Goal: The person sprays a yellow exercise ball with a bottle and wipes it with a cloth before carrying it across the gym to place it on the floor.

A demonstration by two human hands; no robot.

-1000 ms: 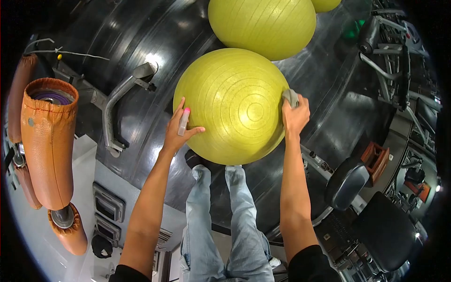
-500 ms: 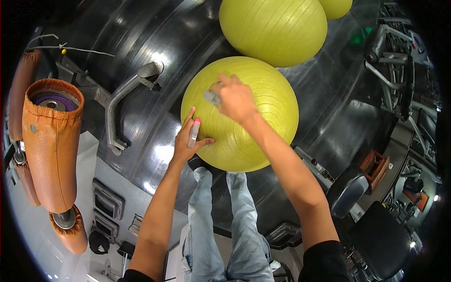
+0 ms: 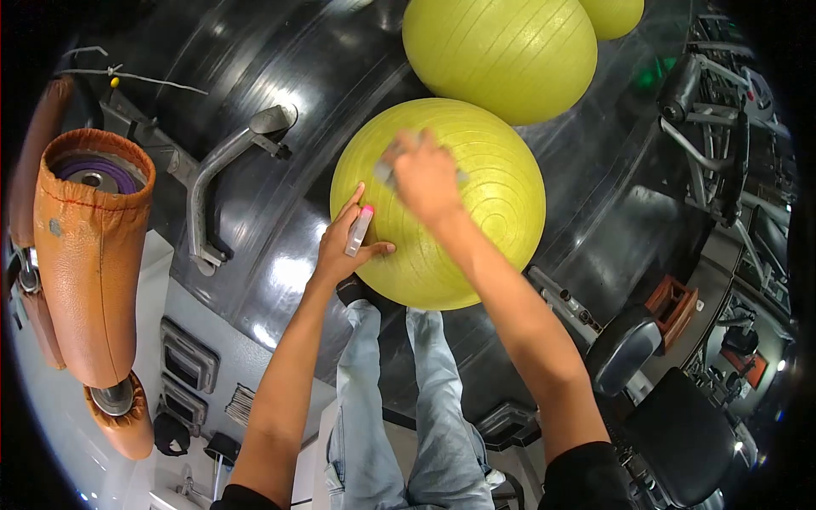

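A large yellow-green exercise ball rests on the black floor in front of my feet. My right hand, blurred by motion, presses a grey cloth on the ball's upper left part. At the ball's left side, my left hand holds a small clear bottle with a pink top, its thumb and a finger touching the ball's surface.
A second yellow-green ball touches the first from behind, with part of a third beyond. Brown punching bags hang at the left near a metal frame. A black padded bench and gym machines stand at the right.
My right hand and the cloth have shifted slightly over the ball, and more of the cloth shows on the hand's right side. The whole view has moved a little.
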